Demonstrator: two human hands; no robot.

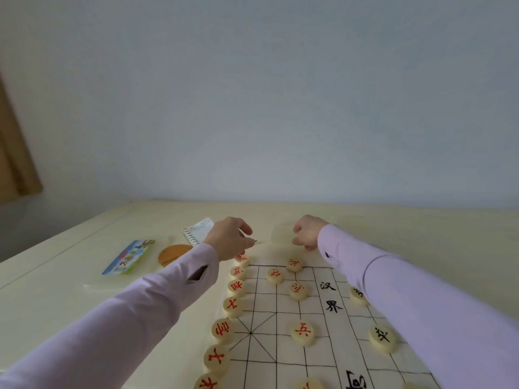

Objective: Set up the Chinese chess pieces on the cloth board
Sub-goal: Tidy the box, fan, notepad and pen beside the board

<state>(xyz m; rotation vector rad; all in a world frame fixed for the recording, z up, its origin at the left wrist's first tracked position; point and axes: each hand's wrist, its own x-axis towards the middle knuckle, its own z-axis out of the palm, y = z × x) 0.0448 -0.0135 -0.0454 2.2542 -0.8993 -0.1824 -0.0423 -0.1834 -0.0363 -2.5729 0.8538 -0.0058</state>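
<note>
On my feed the fingers [246,228] of the left hand [229,238] are curled in, with thumb and forefinger drawn close together above the far left corner of the cloth board [280,349]. A small dark tip [255,241] shows just past them, but I cannot tell whether they pinch anything. The right hand [307,233] is curled as well, thumb above and the other fingers hooked below, at the board's far edge and just beside a pale blurred block [280,234]. I cannot tell whether that hand holds a piece. Both wrists come out of lilac sleeves [140,304] that reach in from the near corners of my view. A row of red pieces [232,306] runs along the board's left edge, each flat on the cloth, and the farthest one lies right under the left hand. Four more red-marked discs [302,332] sit on the grid lines closer to the board's middle, well apart from one another. Two black pieces [382,338] lie towards the board's right edge, close against the right sleeve, which partly covers the farther one. The board is spread on a cream counter [70,290]. Near the counter's far left stand a spiral notebook [198,231], a round orange-brown thing [172,255] just beside it, and a colourful packet [129,258] further towards the left edge.
</note>
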